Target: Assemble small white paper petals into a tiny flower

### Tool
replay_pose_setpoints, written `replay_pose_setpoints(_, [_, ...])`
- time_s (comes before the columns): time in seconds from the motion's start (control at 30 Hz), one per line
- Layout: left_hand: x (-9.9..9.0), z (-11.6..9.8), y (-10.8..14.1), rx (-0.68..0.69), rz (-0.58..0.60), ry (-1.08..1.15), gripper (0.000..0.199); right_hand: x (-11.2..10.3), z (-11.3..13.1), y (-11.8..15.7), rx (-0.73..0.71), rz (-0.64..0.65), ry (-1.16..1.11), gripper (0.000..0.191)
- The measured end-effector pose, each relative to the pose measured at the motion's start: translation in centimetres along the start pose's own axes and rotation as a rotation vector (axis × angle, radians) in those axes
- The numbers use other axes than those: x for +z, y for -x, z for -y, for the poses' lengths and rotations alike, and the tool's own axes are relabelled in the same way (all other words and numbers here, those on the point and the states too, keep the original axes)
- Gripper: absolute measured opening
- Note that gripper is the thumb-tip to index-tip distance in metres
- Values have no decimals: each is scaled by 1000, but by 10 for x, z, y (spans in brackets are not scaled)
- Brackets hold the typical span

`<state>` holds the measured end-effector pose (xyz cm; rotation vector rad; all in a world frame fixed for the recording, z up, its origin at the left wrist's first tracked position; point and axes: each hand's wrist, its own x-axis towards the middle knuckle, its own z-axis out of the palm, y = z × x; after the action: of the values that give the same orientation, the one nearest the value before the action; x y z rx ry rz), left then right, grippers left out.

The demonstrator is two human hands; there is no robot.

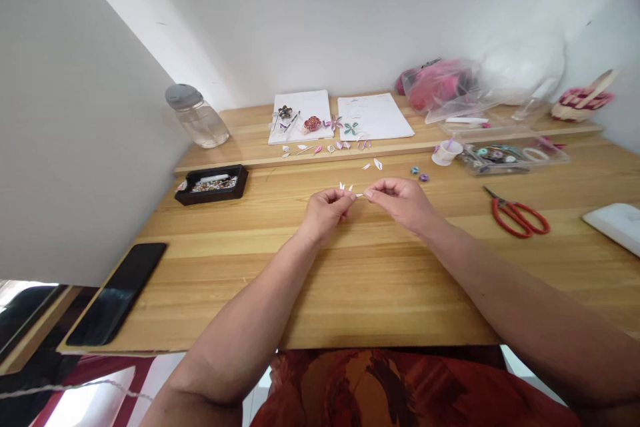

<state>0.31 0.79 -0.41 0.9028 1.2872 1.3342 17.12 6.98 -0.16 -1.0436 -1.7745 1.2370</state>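
Note:
Over the middle of the wooden table, my left hand (pixel 326 213) and my right hand (pixel 404 203) almost meet at the fingertips. Both are closed in a pinch on a small white petal-like piece (pixel 359 195) that bridges the gap between them. Its ends are hidden by my fingers. White pointed tips (pixel 343 185) show just past my left fingers; whether I hold them or they lie on the table, I cannot tell. Beyond my right hand lie loose white petals (pixel 378 164). Two small beads or flowers, one teal (pixel 415 170) and one purple (pixel 424 177), rest to its right.
Red-handled scissors (pixel 520 215) lie at right, near a clear box (pixel 550 159) of beads and a small white cup (pixel 447 152). A black tray (pixel 243 180) and a phone (pixel 117 293) are left. The raised shelf (pixel 240 127) holds a bottle (pixel 200 120), papers (pixel 377 113) and finished flowers.

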Motion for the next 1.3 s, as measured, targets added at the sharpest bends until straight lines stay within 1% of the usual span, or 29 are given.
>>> replay_pose_setpoints(0.1, [-1, 0, 0, -2, -1, 2, 37, 0, 2, 0, 43, 23, -81, 36])
replay_pose_setpoints(0.2, [-3, 0, -1, -4, -7, -15, 38, -2, 6, -1, 105, 64, -216, 49])
replay_pose_setpoints(0.3, [-4, 0, -1, 26, -10, -15, 36, -7, 10, -2, 149, 110, -308, 63])
replay_pose_setpoints(0.4, [-4, 0, -2, 67, 27, 11, 33, -10, 15, -2, 174, 180, -354, 70])
replay_pose_setpoints(0.5, [-4, 2, -2, 88, 89, 50, 31, -10, 17, 0, 142, 236, -359, 73])
replay_pose_setpoints(0.63, [-4, 5, -2, -7, 147, 99, 32, -9, 16, 3, 78, 266, -332, 79])
replay_pose_setpoints(0.7, [-3, 6, 0, -47, 177, 120, 32, -8, 16, 4, 55, 301, -321, 82])
replay_pose_setpoints(0.8, [0, 8, 2, -47, 235, 165, 29, -5, 15, 7, 32, 366, -309, 87])
replay_pose_setpoints(0.9, [3, 10, 3, -23, 302, 192, 26, -3, 14, 9, 24, 408, -298, 90])
replay_pose_setpoints(1.03, [6, 8, 6, -15, 339, 182, 25, -1, 12, 10, 35, 438, -290, 92])
replay_pose_setpoints(1.2, [9, 5, 8, 35, 431, 184, 26, 1, 6, 9, 33, 486, -332, 89])
replay_pose_setpoints(1.23, [9, 5, 8, 43, 435, 191, 27, 1, 5, 8, 33, 492, -339, 88])
replay_pose_setpoints(1.3, [9, 6, 7, 57, 370, 192, 28, 0, 4, 7, 35, 486, -346, 87])
